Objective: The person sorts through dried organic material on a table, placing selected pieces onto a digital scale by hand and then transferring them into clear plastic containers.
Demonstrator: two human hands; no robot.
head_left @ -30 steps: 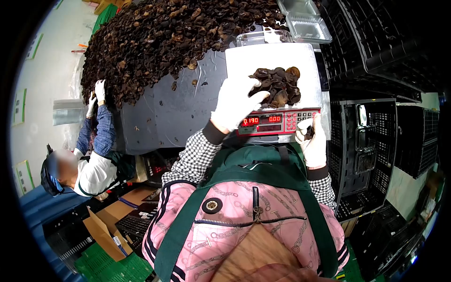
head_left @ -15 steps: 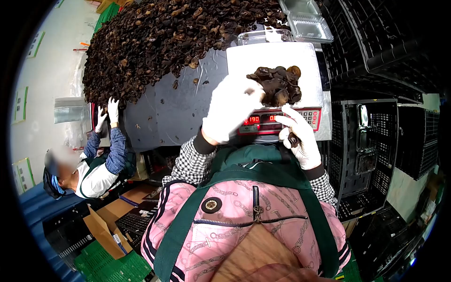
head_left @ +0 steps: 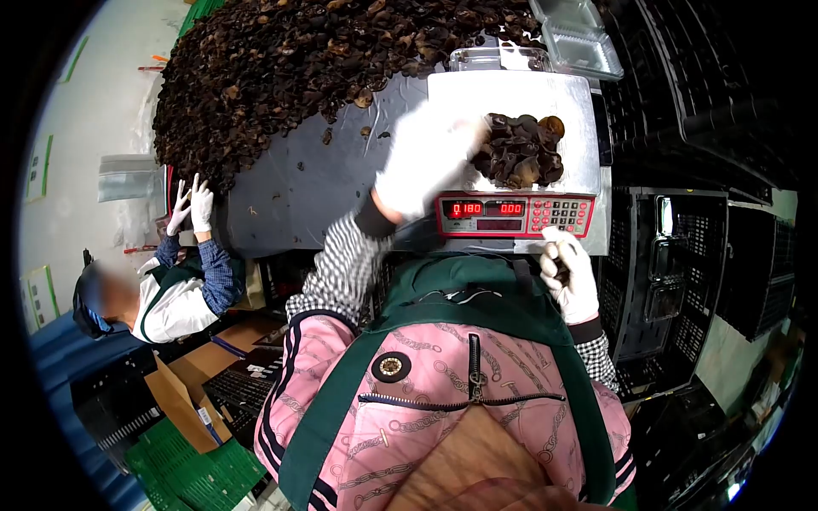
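A pile of dark brown wood ear mushrooms (head_left: 521,153) lies on the white plate of a digital scale (head_left: 579,128). The scale's red display (head_left: 479,209) reads 0.180 on the left and 0.00 on the right. My left hand (head_left: 430,162), white-gloved and blurred by motion, is at the left side of the pile; its fingers are too smeared to read. Below the scale's keypad, my gloved right hand (head_left: 569,272) is closed, with a small dark wood ear mushroom (head_left: 561,274) showing among its curled fingers.
A large heap of wood ear mushrooms (head_left: 281,77) covers the back of the grey table (head_left: 298,200). Clear plastic trays (head_left: 581,49) stand behind the scale. Black crates (head_left: 673,289) rise at the right. A co-worker's gloved hands (head_left: 198,204) are at the heap's left edge.
My right hand has drawn down from the scale's front edge, its fingers more curled. My left hand stays beside the pile, now more blurred. The left reading went from .190 to 0.180.
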